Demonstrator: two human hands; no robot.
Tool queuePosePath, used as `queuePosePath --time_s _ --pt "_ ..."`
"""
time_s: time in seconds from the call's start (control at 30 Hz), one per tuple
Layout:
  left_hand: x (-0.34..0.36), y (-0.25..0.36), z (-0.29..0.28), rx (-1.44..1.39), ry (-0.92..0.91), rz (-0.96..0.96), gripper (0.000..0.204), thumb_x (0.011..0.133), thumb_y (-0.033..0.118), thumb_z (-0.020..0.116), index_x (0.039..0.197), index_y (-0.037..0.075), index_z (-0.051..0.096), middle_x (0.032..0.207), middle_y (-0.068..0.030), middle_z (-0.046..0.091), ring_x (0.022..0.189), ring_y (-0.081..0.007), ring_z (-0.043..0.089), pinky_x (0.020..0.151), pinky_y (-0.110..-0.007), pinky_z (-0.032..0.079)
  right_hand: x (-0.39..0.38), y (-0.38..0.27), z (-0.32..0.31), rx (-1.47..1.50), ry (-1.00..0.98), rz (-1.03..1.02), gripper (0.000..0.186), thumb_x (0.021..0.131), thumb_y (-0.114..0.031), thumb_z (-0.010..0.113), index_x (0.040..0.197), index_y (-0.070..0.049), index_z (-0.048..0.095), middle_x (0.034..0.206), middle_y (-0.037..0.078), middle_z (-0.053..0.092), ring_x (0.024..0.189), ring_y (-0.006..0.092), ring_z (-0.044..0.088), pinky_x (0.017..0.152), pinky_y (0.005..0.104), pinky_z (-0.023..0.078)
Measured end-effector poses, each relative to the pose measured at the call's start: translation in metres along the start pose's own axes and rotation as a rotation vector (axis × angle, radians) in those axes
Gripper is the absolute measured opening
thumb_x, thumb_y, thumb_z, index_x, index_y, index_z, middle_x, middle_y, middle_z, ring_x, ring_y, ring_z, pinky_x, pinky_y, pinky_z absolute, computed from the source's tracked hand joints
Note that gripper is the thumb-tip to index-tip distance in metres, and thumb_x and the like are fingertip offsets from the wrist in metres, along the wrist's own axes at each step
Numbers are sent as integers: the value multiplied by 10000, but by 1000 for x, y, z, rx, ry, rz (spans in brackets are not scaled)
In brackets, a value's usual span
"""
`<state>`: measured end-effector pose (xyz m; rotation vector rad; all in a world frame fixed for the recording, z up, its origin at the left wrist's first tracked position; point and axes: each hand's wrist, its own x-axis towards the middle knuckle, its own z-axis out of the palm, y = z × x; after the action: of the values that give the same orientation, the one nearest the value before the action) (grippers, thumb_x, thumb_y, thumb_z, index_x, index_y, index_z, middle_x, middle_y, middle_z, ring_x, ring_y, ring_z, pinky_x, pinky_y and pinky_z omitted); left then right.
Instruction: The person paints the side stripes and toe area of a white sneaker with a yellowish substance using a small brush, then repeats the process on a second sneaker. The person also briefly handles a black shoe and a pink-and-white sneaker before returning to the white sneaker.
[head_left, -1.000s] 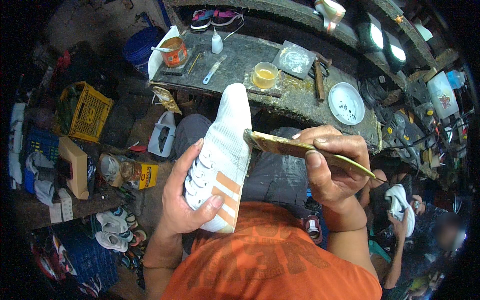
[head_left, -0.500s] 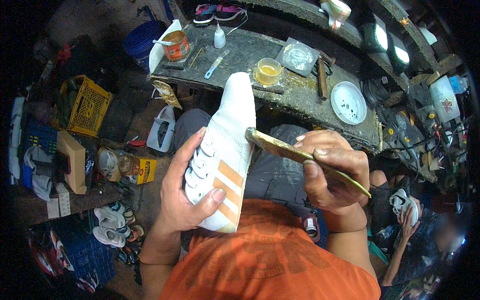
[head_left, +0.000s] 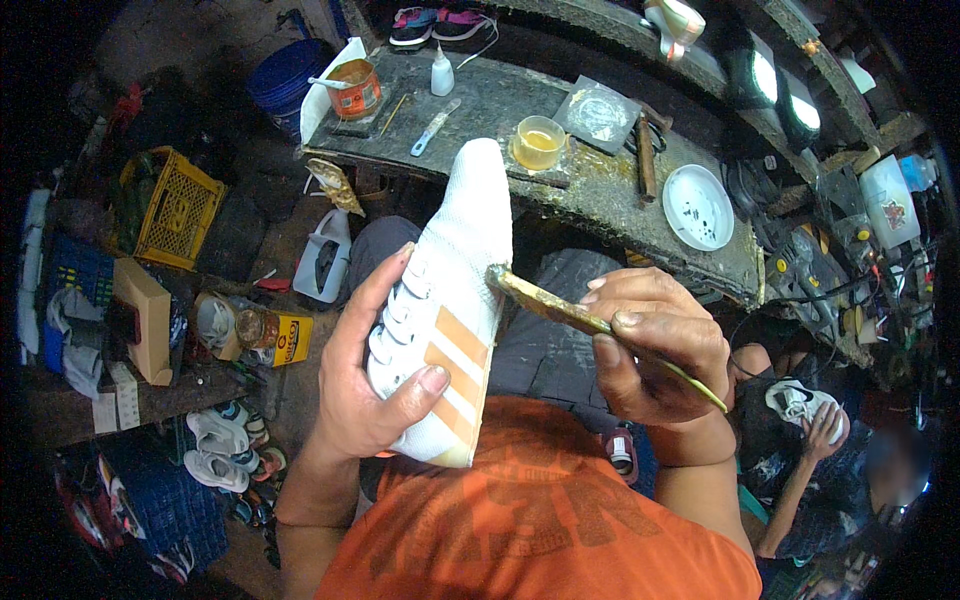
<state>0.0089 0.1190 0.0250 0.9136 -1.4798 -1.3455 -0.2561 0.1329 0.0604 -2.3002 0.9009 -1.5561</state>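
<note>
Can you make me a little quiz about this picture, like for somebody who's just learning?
1. True or false: The left hand is empty.

2. Pick one: What is the right hand holding?
A) a pair of scissors
B) a spoon
C) a flat stick

3. Fill in the missing word: On the bench, just to the right of the hammer, sits a round white ____ with dark spots inside.

Key:
1. False. It holds a white shoe with orange stripes on its side.
2. C. The flat stick has a dark tip, which is at the side of the shoe.
3. Dish.
</note>
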Motion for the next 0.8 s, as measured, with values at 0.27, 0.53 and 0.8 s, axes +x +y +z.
queuePosePath --time_s 0.27,0.53,0.8 --pt "1 -1 -2 1 5 -17 866 787 284 770 1494 -46 394 1417 -198 536 1299 -257 531 1110 -384 393 -3 -4 2 9 -31 19 402 766 89 779 1108 -19 598 912 157 721 839 302 716 740 392 595" --pt "2 -3 -2 -26 22 -21 864 788 283 753 1496 -52 390 1399 -201 547 1283 -257 544 1103 -387 401 -5 -3 4 12 -67 -15 389 769 75 786 1101 0 598 920 149 732 835 305 712 740 396 590" --pt "2 -5 0 -56 32 -24 855 798 258 732 1508 -51 368 1388 -203 552 1278 -256 552 1096 -389 410 -7 -6 3 25 -123 -23 366 768 34 804 1074 14 603 941 160 734 851 310 711 752 404 586"
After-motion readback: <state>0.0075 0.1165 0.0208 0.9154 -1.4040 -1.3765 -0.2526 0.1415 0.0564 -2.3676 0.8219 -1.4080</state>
